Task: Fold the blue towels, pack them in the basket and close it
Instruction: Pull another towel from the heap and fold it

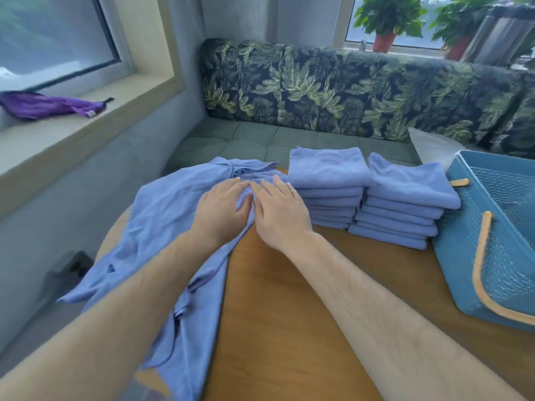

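Observation:
A heap of loose, unfolded blue towels (162, 227) lies over the left side of the wooden table (283, 308) and hangs off its edge. My left hand (223, 209) and my right hand (278, 209) rest side by side on the heap's far right part, fingers straight and flat on the cloth. Right of them stand two stacks of folded blue towels, one stack (327, 186) close to my right hand and another stack (405, 204) beyond it. The blue plastic basket (474, 256) with orange handles stands at the table's right edge, open, its inside showing no towels.
A bench with a leaf-patterned backrest (347, 88) runs behind the table. A purple cloth (43, 105) lies on the window sill at the left. Potted plants (388, 21) stand on the far sill. A white cushion (431, 146) sits behind the basket.

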`<state>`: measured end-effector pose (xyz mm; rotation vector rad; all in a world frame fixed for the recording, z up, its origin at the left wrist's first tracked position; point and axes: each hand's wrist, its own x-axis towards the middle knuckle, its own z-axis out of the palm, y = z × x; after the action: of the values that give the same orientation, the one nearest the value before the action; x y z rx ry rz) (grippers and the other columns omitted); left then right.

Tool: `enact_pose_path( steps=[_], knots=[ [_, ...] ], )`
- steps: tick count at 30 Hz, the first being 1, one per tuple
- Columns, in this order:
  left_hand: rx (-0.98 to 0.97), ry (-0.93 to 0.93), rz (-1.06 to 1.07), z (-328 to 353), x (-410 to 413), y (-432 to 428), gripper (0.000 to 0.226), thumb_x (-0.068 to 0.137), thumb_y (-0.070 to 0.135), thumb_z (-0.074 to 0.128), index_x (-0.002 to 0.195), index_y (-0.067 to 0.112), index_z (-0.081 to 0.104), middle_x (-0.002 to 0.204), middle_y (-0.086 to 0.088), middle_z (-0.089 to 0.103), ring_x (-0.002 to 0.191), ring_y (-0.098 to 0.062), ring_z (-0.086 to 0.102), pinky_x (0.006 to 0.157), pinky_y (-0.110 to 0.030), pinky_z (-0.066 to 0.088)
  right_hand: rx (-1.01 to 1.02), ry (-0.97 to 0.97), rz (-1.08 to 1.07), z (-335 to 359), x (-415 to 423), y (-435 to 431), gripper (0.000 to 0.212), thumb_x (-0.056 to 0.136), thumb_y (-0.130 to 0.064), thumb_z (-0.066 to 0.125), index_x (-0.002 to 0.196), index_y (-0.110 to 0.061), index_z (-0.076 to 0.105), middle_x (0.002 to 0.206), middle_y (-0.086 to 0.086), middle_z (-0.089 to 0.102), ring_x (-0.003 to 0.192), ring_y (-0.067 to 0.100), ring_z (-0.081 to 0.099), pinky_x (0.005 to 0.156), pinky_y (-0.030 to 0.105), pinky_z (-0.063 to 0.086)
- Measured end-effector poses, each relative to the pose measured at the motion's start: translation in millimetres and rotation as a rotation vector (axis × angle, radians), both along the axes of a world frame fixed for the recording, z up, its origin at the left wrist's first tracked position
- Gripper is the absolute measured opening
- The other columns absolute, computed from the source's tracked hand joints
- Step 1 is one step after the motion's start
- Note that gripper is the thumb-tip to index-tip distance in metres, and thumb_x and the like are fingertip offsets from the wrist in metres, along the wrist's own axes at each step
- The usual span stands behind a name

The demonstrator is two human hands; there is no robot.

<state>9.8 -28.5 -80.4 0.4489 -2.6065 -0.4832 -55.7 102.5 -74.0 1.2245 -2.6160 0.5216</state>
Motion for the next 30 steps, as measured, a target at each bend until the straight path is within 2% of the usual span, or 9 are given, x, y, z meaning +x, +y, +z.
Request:
enact_pose_path(
  steps=[4,8,13,19,21,24,26,28,30],
  knots=[
    [-0.086,-0.214,0.231,-32.6,53.1,-45.0,0.041,0.097,0.045,0.052,0.121,0.013,0.063,0.125,-0.008,0.060,0.116,-0.034,0.055,0.093,-0.043,0.039,0.105,-0.152,0.115,-24.1,35.4,-35.6,0.048,0.106,-0.029,0.038,0.152,-0.016,0.041,0.155,0.001,0.046,0.152,0.025,0.024,0.123,0.039,0.013],
    [-0.168,-0.458,0.360,-51.0,80.8,-78.8,0.049,0.097,0.051,0.053,0.127,0.013,0.058,0.128,-0.009,0.053,0.121,-0.031,0.048,0.099,-0.042,0.037,0.179,-0.236,0.154,-42.8,61.6,-52.9,0.051,0.106,-0.030,0.037,0.155,-0.019,0.035,0.157,-0.001,0.042,0.153,0.021,0.020,0.123,0.038,0.010],
    [-0.202,-0.413,0.313,-57.6,80.1,-92.0,0.018,0.097,0.028,0.054,0.108,0.022,0.066,0.116,-0.002,0.054,0.108,-0.028,0.050,0.090,-0.039,0.037,0.219,-0.218,0.148,-50.3,68.4,-55.6,0.052,0.104,-0.032,0.040,0.154,-0.018,0.036,0.155,0.001,0.045,0.151,0.023,0.025,0.123,0.038,0.014],
    [-0.212,-0.416,0.341,-61.0,74.0,-90.9,0.019,0.092,0.007,0.050,0.110,0.012,0.054,0.114,-0.011,0.057,0.107,-0.031,0.054,0.089,-0.039,0.040,0.183,-0.207,0.096,-50.9,64.9,-46.1,0.046,0.102,-0.031,0.044,0.146,-0.015,0.047,0.149,0.004,0.051,0.146,0.024,0.034,0.121,0.036,0.022],
    [-0.140,-0.360,0.343,-60.3,73.1,-92.3,0.022,0.092,0.006,0.050,0.114,0.011,0.052,0.113,-0.012,0.060,0.106,-0.033,0.056,0.090,-0.041,0.040,0.163,-0.219,0.097,-49.9,65.3,-44.5,0.041,0.102,-0.029,0.044,0.139,-0.014,0.053,0.142,0.004,0.057,0.140,0.024,0.041,0.116,0.037,0.028],
    [0.079,-0.196,0.315,-48.6,76.1,-85.6,0.025,0.095,0.008,0.047,0.119,0.009,0.055,0.111,-0.014,0.064,0.106,-0.034,0.057,0.087,-0.040,0.042,0.037,-0.288,0.059,-45.1,67.2,-40.3,0.029,0.101,-0.026,0.044,0.121,-0.014,0.063,0.121,0.004,0.067,0.119,0.025,0.056,0.100,0.039,0.042],
    [0.277,-0.096,0.254,-33.6,83.5,-65.1,0.021,0.097,0.007,0.047,0.116,0.008,0.056,0.101,-0.010,0.065,0.096,-0.027,0.060,0.077,-0.027,0.042,-0.115,-0.442,-0.028,-41.4,66.1,-38.9,0.027,0.103,-0.027,0.043,0.109,-0.012,0.065,0.107,0.006,0.070,0.103,0.026,0.061,0.087,0.038,0.046],
    [0.482,-0.041,0.165,-18.2,93.4,-35.4,0.015,0.097,0.006,0.052,0.111,0.011,0.055,0.088,-0.005,0.065,0.079,-0.014,0.059,0.062,-0.013,0.040,-0.236,-0.670,-0.116,-39.1,61.3,-41.5,0.034,0.104,-0.035,0.043,0.102,-0.010,0.064,0.101,0.006,0.069,0.098,0.025,0.061,0.079,0.034,0.044],
    [0.584,-0.023,0.074,-6.6,103.8,-6.4,0.014,0.095,0.008,0.059,0.108,0.013,0.058,0.086,-0.002,0.066,0.074,-0.005,0.058,0.063,-0.010,0.041,-0.343,-0.907,-0.180,-36.7,56.5,-45.1,0.042,0.101,-0.049,0.046,0.091,-0.012,0.064,0.091,0.003,0.067,0.089,0.023,0.061,0.075,0.031,0.041]
  ],
)
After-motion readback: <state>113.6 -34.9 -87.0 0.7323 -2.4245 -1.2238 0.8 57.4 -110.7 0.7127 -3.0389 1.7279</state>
